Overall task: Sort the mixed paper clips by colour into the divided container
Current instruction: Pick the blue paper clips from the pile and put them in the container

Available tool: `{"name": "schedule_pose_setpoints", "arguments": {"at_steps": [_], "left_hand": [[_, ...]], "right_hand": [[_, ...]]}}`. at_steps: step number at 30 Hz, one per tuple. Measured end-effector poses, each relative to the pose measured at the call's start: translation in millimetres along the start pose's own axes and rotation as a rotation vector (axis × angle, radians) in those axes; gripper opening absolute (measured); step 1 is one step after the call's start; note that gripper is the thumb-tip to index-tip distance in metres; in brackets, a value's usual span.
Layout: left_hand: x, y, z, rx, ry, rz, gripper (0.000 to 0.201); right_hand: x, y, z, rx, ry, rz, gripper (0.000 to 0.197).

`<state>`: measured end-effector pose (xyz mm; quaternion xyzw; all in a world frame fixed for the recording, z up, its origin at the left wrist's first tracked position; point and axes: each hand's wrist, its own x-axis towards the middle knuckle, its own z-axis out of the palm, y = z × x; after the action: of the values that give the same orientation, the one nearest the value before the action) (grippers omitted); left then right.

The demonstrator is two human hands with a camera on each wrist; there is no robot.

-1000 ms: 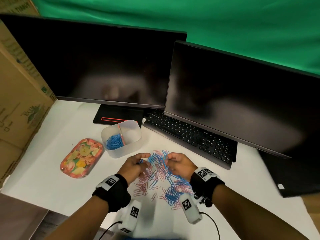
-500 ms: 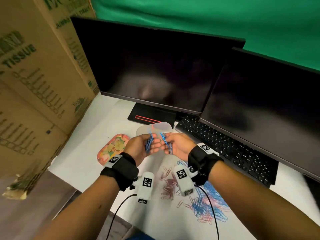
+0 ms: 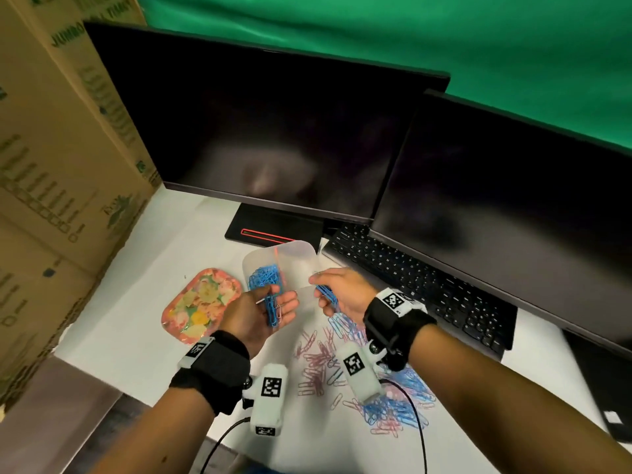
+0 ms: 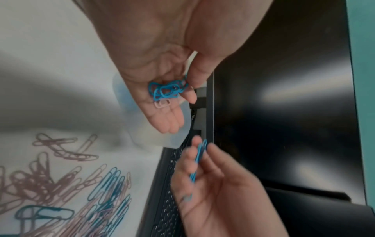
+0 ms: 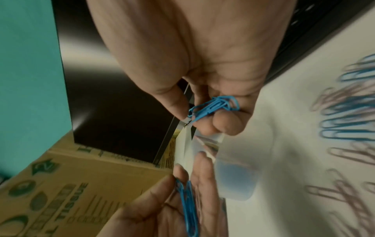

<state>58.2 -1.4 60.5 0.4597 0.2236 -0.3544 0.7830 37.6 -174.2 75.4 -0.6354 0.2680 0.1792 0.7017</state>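
Observation:
A translucent divided container [image 3: 298, 255] stands on the white table, with blue paper clips [image 3: 261, 277] in its left compartment. My left hand [image 3: 278, 301] hovers palm up at the container's near edge. Its thumb pins a bunch of blue clips [image 4: 166, 90] and one pink clip [image 4: 162, 103] against the fingers. My right hand [image 3: 323, 289] is beside it and pinches a few blue clips [image 5: 215, 104] between thumb and fingers. The mixed pile of pink clips [image 3: 316, 360] and blue clips [image 3: 396, 405] lies under my right wrist.
A flowered tray [image 3: 201, 302] sits left of the container. A black keyboard [image 3: 410, 282] and two dark monitors [image 3: 273, 131] stand behind and to the right. Cardboard boxes [image 3: 51, 165] wall off the left. The table's edge runs near my left forearm.
Both hands rose from the pile with blue clips and moved up to the container. The left hand has turned palm up, so its clips now show.

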Motion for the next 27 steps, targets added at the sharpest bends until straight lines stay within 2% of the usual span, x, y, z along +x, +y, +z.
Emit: {"name": "schedule_pose_setpoints", "arguments": {"at_steps": [5, 7, 9, 12, 13, 15, 18, 22, 27], "left_hand": [[-17, 9, -21, -0.108, 0.003, 0.031, 0.025], [-20, 12, -28, -0.13, 0.002, 0.037, 0.024], [-19, 14, -34, -0.157, 0.008, 0.038, 0.02], [-14, 16, -37, -0.179, 0.015, 0.031, 0.017], [-13, 15, -36, -0.188, 0.007, 0.03, 0.019], [-13, 15, -31, -0.201, -0.017, 0.04, 0.025], [-14, 13, -23, -0.203, -0.059, 0.054, 0.036], [-9, 9, -17, -0.185, -0.071, 0.032, 0.024], [-11, 7, -11, -0.176, -0.08, 0.028, 0.029]], "right_hand": [[46, -26, 51, -0.322, -0.031, -0.039, 0.018], [60, -33, 64, -0.482, -0.037, -0.044, 0.021], [66, -39, 69, -0.664, -0.052, -0.074, 0.032], [46, -43, 67, -0.89, -0.007, -0.303, 0.025], [36, -41, 64, -0.894, -0.006, -0.384, 0.02], [16, -32, 58, -0.937, -0.05, -0.439, 0.012], [-1, -12, 52, -1.019, -0.067, -0.424, 0.016], [-4, 3, 48, -0.953, -0.016, -0.421, 0.021], [-4, 10, 43, -0.737, 0.029, -0.368, 0.008]]}}
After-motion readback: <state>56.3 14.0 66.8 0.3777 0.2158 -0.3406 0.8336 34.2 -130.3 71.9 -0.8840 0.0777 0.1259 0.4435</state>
